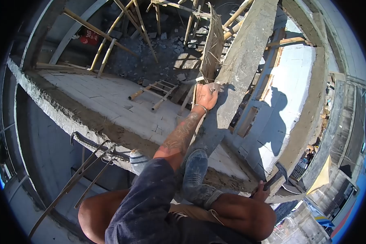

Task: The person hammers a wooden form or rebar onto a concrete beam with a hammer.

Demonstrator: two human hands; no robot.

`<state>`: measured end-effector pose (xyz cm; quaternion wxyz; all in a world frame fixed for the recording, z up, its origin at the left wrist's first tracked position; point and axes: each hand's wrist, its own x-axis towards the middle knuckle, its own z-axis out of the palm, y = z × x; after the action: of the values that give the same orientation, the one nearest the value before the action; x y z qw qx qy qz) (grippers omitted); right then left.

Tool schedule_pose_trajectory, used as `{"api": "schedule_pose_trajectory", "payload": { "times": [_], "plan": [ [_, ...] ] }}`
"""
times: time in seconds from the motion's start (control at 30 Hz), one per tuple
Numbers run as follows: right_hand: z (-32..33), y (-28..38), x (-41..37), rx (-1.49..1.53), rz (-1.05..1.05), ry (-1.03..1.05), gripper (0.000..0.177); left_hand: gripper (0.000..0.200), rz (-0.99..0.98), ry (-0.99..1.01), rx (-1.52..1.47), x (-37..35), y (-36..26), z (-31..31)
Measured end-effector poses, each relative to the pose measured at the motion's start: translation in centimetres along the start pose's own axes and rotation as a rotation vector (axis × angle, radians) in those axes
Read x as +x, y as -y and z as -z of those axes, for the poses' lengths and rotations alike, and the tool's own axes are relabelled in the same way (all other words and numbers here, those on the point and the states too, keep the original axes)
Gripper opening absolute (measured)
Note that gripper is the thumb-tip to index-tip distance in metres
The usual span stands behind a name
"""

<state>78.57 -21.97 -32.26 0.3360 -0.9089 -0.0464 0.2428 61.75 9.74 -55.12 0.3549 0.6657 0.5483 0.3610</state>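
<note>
My left hand (206,96), a bracelet at its wrist, reaches forward to the side of the grey concrete beam (246,53). Its fingers are closed round the near end of a rough, splintered wooden board (212,44) that stands along the beam's left side; the exact grip is partly hidden. Low on the right, by my knee, my right hand (260,192) is wrapped round the handle of a hammer (277,178), its dark head pointing up and away. My boot (195,166) rests at the near end of the beam.
I squat high on a concrete ledge (97,136), with a drop beyond it. Below left are a bamboo ladder (163,92), bamboo poles (105,57) and rubble (171,46). Bent steel rods (83,166) stick out at the left. A pale block wall (286,97) lies right.
</note>
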Motion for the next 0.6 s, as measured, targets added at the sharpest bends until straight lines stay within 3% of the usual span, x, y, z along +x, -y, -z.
{"api": "schedule_pose_trajectory", "payload": {
  "times": [0.03, 0.1, 0.13, 0.17, 0.2, 0.23, 0.27, 0.4, 0.5, 0.53, 0.57, 0.6],
  "plan": [
    [-0.2, -0.3, -0.2, 0.028, -0.001, -0.027, 0.021, 0.024, -0.114, 0.029, -0.007, -1.3, -3.0, -0.4],
    [-0.8, -0.3, 0.0, 0.063, -0.034, -0.001, 0.021, 0.015, -0.049, 0.06, -0.042, -1.7, -7.3, 1.9],
    [-1.1, -0.4, 0.2, 0.042, -0.036, 0.034, 0.021, 0.018, -0.09, -0.163, -0.009, -2.6, -4.8, 0.0],
    [-1.6, -0.5, 0.0, 0.024, -0.043, 0.071, 0.021, 0.022, -0.106, -0.179, 0.117, -2.6, -1.1, 0.6],
    [-2.3, 0.4, -0.3, -0.026, -0.049, 0.076, 0.02, 0.027, 0.18, -0.2, -0.146, -2.6, 3.0, 3.0],
    [-2.6, 0.7, -0.2, -0.018, -0.044, 0.068, 0.02, 0.033, 0.531, -0.382, -0.845, -1.7, 5.6, 7.1],
    [-3.0, 1.0, 0.1, -0.001, -0.013, 0.089, 0.02, 0.034, 0.625, -0.385, -1.104, -2.9, 9.7, 8.7],
    [-2.0, 1.7, -1.5, -0.005, -0.014, 0.122, 0.019, 0.035, 0.714, -0.532, -1.014, -1.6, 7.9, 8.6],
    [-1.2, -0.2, -2.1, 0.077, -0.049, 0.077, 0.02, 0.034, 0.652, -0.287, -0.948, -1.3, 3.4, 7.4],
    [-0.8, -1.8, -1.8, 0.083, -0.003, 0.111, 0.021, 0.028, 0.513, -0.1, -0.694, -1.7, 1.8, 5.9],
    [-0.8, -2.8, -1.9, 0.083, -0.007, 0.11, 0.021, 0.016, 0.126, -0.064, -0.298, -1.7, -1.0, 5.0],
    [-0.9, -3.5, -2.0, 0.062, -0.065, 0.08, 0.022, 0.013, -0.064, -0.057, -0.169, -2.1, -2.6, 3.2]
  ]
}}
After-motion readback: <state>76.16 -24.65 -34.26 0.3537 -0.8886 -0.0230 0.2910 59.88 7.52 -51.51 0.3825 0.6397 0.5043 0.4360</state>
